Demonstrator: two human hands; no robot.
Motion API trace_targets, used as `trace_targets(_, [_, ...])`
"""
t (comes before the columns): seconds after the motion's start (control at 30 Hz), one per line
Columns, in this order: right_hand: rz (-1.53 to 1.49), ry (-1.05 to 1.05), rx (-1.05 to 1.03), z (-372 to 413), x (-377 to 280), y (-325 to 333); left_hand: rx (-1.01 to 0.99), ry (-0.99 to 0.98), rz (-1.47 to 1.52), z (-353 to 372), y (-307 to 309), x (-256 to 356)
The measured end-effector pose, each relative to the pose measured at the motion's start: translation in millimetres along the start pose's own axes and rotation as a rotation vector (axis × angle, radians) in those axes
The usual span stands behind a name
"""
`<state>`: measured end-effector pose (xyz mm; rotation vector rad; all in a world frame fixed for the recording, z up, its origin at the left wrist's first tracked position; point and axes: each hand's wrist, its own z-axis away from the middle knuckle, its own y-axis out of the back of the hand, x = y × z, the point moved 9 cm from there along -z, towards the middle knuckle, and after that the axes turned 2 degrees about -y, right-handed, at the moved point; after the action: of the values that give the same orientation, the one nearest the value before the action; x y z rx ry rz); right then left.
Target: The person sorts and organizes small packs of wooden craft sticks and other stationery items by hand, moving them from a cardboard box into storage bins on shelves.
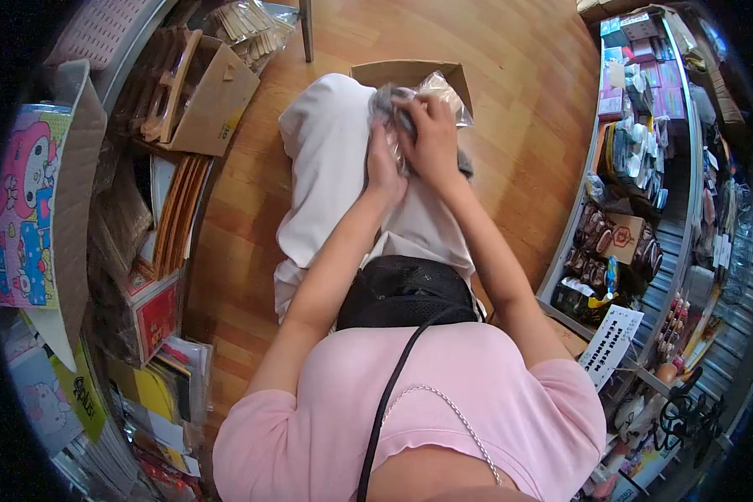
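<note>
Nearest lies the pink top [452, 368]; farther, over pale trousers [322, 159], the right hand's [433, 138] curled grip holds a grey bundle [382, 102], just nearer than the open carton [453, 75]. Whether the left hand [384, 163] grips, I cannot tell. Two-handed handling seems underway; the next move probably calls for steady fingers.

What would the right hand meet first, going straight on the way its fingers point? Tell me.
Likely the grey, soft-looking bundle just ahead of the right hand; its fingertips seem to touch it already, though depth is unclear.
</note>
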<state>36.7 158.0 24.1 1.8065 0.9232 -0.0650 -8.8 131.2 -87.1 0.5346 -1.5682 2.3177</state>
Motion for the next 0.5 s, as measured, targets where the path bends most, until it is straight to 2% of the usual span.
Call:
trace_targets(0.1, [0.033,-0.066,0.043,-22.5,23.5,2.7,-0.046,-0.022,-0.004,-6.8,1.9,-5.6])
trace_targets(0.17, [0.02,-0.208,0.119,-28.2,53.2,10.1,-0.072,-0.047,-0.015,-9.5,2.8,-7.2])
trace_targets(0.3, [-0.071,-0.34,0.161,-12.1,71.6,6.3,-0.023,-0.01,-0.014,-7.7,6.7,-9.0])
trace_targets(0.37, [-0.115,-0.305,0.02,3.4,36.4,-1.8,0.055,-0.088,-0.006,-13.6,21.1,-11.2])
trace_targets(0.5, [-0.15,-0.079,-0.125,23.5,-13.2,-0.3,0.068,-0.009,-0.137,1.1,15.5,1.6])
